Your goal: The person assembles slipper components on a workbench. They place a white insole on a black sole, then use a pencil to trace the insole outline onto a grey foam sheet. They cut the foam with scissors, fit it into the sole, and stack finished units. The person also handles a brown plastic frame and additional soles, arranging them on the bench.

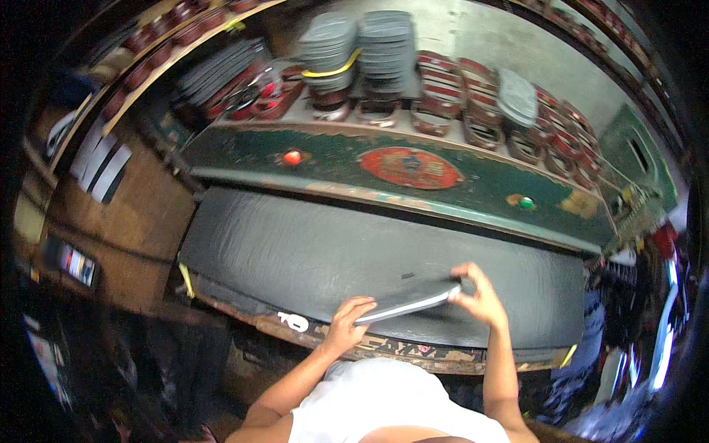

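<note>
Room runs past the white strip [406,304] until the green panel [481,189].

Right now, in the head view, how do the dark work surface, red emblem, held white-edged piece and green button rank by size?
Dark work surface
Red emblem and white-edged piece: too alike to rank
Green button

Head cam, L of pair: fisheye, faces dn/fwd; L hand [347,325], R hand [480,299], worktop [295,240] close.

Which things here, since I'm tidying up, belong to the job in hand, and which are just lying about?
In use: white-edged dark piece, held in left hand and right hand; grey work surface beneath.

Apparently lying about: stacked grey pieces; red-brown frames; phone-like device.
</note>
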`<state>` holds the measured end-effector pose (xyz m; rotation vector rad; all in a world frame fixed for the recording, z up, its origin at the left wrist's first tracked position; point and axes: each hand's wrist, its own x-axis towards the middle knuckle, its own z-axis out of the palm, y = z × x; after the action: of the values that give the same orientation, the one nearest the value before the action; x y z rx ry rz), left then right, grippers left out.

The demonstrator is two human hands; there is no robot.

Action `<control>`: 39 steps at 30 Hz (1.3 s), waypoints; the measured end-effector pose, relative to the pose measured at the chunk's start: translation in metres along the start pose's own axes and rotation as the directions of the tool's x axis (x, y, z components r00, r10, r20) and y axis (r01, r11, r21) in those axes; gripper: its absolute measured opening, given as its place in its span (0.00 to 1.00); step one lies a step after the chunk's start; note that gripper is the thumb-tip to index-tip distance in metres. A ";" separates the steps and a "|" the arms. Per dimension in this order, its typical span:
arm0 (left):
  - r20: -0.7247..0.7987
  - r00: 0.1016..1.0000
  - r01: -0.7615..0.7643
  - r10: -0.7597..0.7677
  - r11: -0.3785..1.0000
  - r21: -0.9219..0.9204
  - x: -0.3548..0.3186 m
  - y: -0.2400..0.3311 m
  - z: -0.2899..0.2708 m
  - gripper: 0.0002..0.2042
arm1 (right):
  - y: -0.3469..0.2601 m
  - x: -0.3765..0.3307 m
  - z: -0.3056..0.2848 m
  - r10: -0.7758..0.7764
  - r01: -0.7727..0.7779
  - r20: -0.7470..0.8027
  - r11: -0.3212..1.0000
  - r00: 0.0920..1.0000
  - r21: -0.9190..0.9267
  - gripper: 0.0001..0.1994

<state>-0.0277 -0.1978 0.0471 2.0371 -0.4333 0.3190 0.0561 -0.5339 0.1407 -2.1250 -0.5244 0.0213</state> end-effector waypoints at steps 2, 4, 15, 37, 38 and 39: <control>-0.123 0.977 -0.143 0.175 0.962 0.231 0.001 0.003 -0.004 0.26 | -0.013 0.031 -0.029 0.001 0.034 -0.174 0.981 0.985 0.194 0.23; -0.024 0.986 -0.146 0.165 0.921 0.362 0.000 0.002 -0.006 0.29 | -0.025 0.071 -0.062 -0.030 0.179 -0.445 0.939 0.895 0.295 0.17; 0.114 0.958 0.185 -0.262 0.874 0.450 -0.008 0.002 0.013 0.35 | -0.055 0.245 -0.231 0.500 -0.461 -0.471 0.864 0.727 0.205 0.36; 0.003 0.988 0.144 -0.151 0.949 0.281 0.006 0.017 -0.043 0.39 | 0.014 -0.001 0.004 0.159 0.114 -0.325 0.724 0.932 0.681 0.36; 0.043 0.989 0.116 -0.139 0.932 0.343 0.003 0.015 -0.040 0.39 | 0.022 -0.017 0.029 0.267 0.065 -0.314 0.659 0.911 0.749 0.35; 0.108 0.980 0.110 -0.166 0.911 0.398 -0.006 0.016 -0.038 0.40 | 0.030 -0.033 0.048 0.336 -0.019 -0.265 0.649 0.904 0.760 0.35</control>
<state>-0.0414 -0.1706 0.0750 2.4797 -0.3248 0.1848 0.0267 -0.5237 0.0831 -1.2913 -0.0201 -0.0608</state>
